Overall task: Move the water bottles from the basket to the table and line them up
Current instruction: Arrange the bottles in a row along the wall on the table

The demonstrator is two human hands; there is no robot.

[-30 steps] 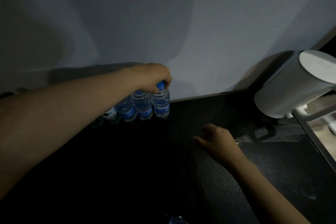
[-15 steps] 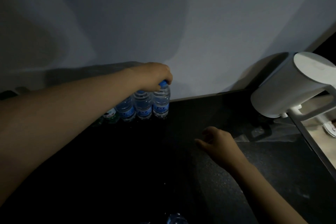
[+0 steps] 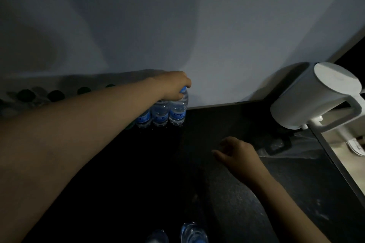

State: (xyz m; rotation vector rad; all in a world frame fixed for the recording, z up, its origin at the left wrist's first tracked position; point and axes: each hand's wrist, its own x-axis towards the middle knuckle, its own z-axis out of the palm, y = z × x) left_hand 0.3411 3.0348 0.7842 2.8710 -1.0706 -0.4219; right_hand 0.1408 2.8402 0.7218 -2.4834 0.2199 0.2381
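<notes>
We see the bottle (image 3: pixel 178 111) standing upright just left of centre, long axis vertical, blue cap up and base on the table (image 3: pixel 227 124), close against the wall (image 3: pixel 197 25). It is clear ribbed plastic with a blue label round its middle. The left hand (image 3: pixel 173 87) reaches in from the left edge and covers the cap, fingers curled down round the neck in a grip. The bottle is the right end of a row: two like bottles (image 3: pixel 160 113) stand touching on its left, and further left we make out dark green caps (image 3: pixel 56 95) in the gloom. The right hand (image 3: pixel 237 154) rests on the table at lower right of centre, fingers loosely bent, holding nothing. A white kettle (image 3: pixel 316 96) sits at the right edge. Two more bottle tops (image 3: pixel 193 233) show at the bottom edge; we cannot tell what they stand in
</notes>
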